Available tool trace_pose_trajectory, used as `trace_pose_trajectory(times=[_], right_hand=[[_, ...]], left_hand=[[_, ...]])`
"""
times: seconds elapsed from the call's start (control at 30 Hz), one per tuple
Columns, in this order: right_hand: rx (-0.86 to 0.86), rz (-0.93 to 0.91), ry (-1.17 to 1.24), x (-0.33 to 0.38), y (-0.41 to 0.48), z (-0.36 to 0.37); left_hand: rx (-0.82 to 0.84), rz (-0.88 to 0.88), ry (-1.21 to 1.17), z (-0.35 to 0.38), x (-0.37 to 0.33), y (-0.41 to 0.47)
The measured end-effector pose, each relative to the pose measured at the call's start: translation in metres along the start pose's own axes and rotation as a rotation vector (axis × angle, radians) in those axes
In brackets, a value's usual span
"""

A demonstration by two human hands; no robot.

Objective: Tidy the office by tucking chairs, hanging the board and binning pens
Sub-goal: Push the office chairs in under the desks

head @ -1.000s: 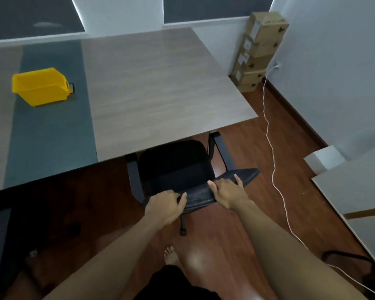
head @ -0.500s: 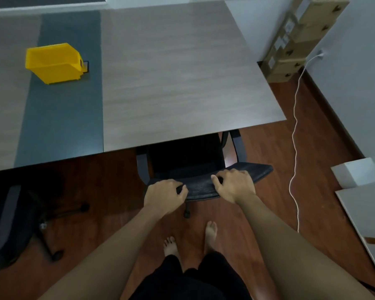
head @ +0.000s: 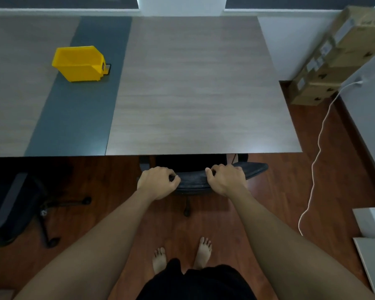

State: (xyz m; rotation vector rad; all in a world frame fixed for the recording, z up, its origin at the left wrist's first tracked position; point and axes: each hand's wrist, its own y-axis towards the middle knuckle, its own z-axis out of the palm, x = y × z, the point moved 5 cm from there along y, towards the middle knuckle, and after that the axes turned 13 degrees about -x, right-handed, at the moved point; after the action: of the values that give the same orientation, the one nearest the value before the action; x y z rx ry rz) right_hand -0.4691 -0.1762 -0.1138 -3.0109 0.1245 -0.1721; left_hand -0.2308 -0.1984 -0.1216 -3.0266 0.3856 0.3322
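Note:
A black office chair (head: 254, 168) stands at the near edge of the wooden desk (head: 195, 100), its seat hidden beneath the desktop. Only the curved top of its backrest and one caster show. My left hand (head: 157, 184) grips the left part of that backrest top. My right hand (head: 225, 180) grips it a little further right. A yellow plastic bin (head: 78, 62) sits on the dark grey strip at the desk's far left. No board or pens can be seen.
A second black chair (head: 15, 211) stands out from the desk at the lower left. Stacked cardboard boxes (head: 333, 59) lean in the right corner, with a white cable (head: 316, 161) trailing over the wooden floor. White panels (head: 370, 234) lie at the right edge.
The chair has rolled forward under the desk with both hands on its backrest; its seat and armrests have vanished beneath the desktop. I have stepped closer and now face the desk squarely.

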Motion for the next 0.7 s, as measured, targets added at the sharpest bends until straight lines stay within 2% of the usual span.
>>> trace_pose_trajectory(times=[0.33,0.7], right_hand=[[-0.080,0.050,0.057,0.017,0.027,0.005],[-0.127,0.044,0.082,0.017,0.023,0.002]], left_hand=[[0.047,-0.030,0.019,-0.010,0.025,0.044],[-0.023,-0.053,0.059,-0.009,0.025,0.037]])
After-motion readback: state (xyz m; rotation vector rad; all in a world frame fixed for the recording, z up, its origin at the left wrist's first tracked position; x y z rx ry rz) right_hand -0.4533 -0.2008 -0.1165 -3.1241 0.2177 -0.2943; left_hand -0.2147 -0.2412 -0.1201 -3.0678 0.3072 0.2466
